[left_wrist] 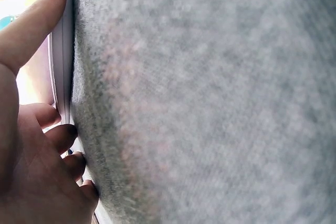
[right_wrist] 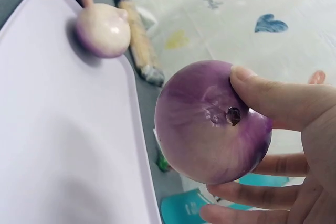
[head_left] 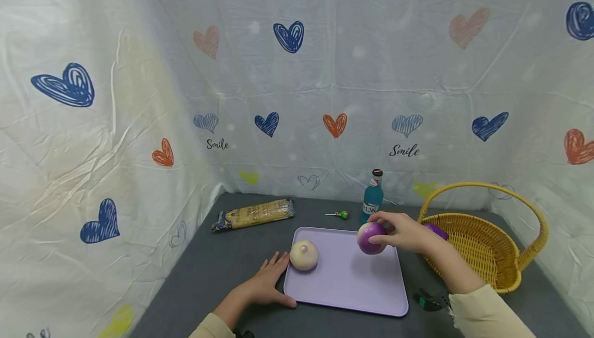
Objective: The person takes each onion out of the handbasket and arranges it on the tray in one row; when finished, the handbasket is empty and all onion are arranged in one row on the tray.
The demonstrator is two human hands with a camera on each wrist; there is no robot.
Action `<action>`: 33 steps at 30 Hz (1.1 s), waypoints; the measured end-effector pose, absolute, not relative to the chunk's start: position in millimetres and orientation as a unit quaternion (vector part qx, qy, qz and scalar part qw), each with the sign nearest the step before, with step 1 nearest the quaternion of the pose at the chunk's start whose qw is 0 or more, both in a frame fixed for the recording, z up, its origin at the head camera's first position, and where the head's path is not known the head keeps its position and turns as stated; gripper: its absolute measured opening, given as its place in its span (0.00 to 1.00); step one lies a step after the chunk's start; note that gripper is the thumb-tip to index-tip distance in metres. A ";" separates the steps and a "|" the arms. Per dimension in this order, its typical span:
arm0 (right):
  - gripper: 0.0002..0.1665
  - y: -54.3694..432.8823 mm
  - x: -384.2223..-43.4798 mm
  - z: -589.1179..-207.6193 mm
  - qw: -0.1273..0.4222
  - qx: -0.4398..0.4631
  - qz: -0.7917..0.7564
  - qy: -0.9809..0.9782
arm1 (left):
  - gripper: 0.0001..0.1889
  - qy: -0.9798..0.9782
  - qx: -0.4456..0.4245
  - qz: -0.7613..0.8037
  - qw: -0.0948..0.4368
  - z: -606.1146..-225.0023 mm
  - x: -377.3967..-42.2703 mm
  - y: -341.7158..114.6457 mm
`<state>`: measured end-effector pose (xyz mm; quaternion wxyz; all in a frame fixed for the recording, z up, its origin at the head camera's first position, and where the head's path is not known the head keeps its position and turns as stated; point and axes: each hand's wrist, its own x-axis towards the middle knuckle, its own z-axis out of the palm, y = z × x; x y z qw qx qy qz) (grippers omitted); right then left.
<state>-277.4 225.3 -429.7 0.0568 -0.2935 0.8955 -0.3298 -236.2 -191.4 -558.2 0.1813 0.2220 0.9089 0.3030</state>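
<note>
A purple onion point(head_left: 369, 238) is in my right hand point(head_left: 406, 231), pinched between thumb and fingers above the right part of a lilac tray point(head_left: 343, 289). In the right wrist view, the thumb presses one side of this onion point(right_wrist: 202, 129), and its dark root spot faces the camera. A second onion point(head_left: 303, 255), pale on top and purple lower down, sits at the tray's left edge. My left hand point(head_left: 264, 283) touches that edge with fingers spread, the fingertips near the pale onion and the thumb by the tray's front left corner.
A yellow wicker basket point(head_left: 482, 224) with a purple thing point(head_left: 437, 231) inside stands at the right. Behind the tray are a blue bottle point(head_left: 373, 199), a green lollipop point(head_left: 342, 215) and a long yellow package point(head_left: 254, 215). A dark strap-like item point(head_left: 430, 301) lies near the right sleeve.
</note>
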 end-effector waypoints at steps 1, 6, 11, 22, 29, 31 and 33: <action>0.26 223.2 -277.3 -429.9 0.057 -0.297 -0.328 0.895 | 0.66 0.910 0.222 0.300 0.184 -555.6 -235.6 -190.6; 0.25 213.0 -278.6 -435.1 0.063 -0.301 -0.322 0.895 | 0.65 0.911 0.216 0.294 0.194 -547.5 -234.8 -189.0; 0.26 203.1 -279.6 -443.0 0.073 -0.298 -0.317 0.897 | 0.65 0.909 0.225 0.294 0.191 -544.6 -234.8 -188.7; 0.27 177.5 -284.4 -469.7 0.102 -0.279 -0.335 0.894 | 0.67 0.910 0.225 0.296 0.181 -554.8 -235.8 -191.1; 0.25 164.9 -283.8 -484.0 0.128 -0.230 -0.329 0.907 | 0.65 0.910 0.228 0.293 0.186 -550.9 -235.2 -188.8; 0.25 162.6 -284.5 -488.3 0.128 -0.225 -0.322 0.911 | 0.64 0.910 0.229 0.289 0.187 -548.8 -234.5 -187.9; 0.25 160.1 -285.3 -492.2 0.128 -0.227 -0.322 0.910 | 0.64 0.912 0.225 0.284 0.190 -548.1 -233.7 -187.6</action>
